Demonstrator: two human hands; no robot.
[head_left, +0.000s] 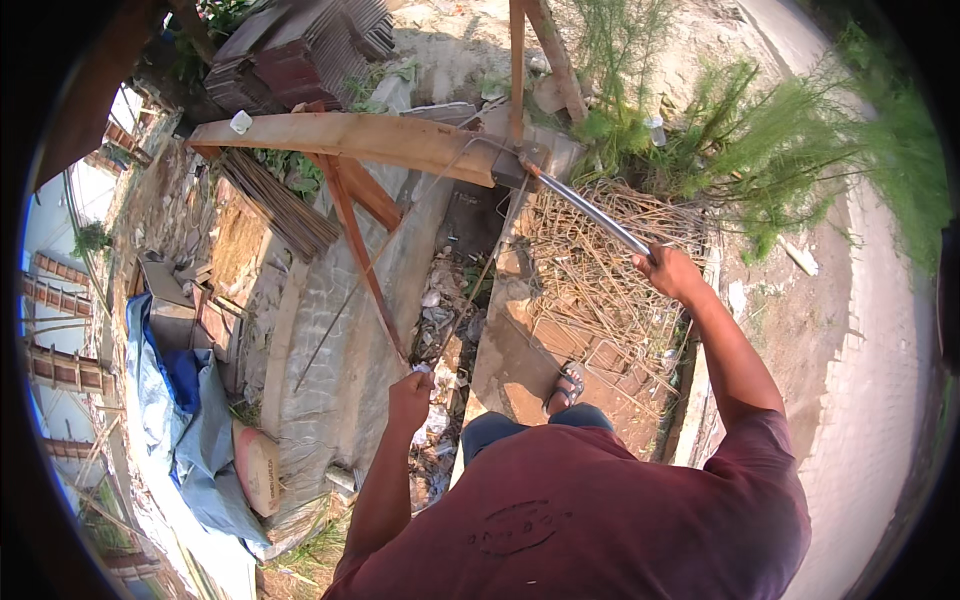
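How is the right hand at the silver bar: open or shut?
Shut: the right hand has its fingers curled around the near end of the silver bar.

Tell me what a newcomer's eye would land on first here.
Likely the long brown wooden beam across the upper middle, with a silver metal tube in the right hand reaching its right end. Next, the tangled thin brown rods right of centre and the crumpled blue tarpaulin at left.
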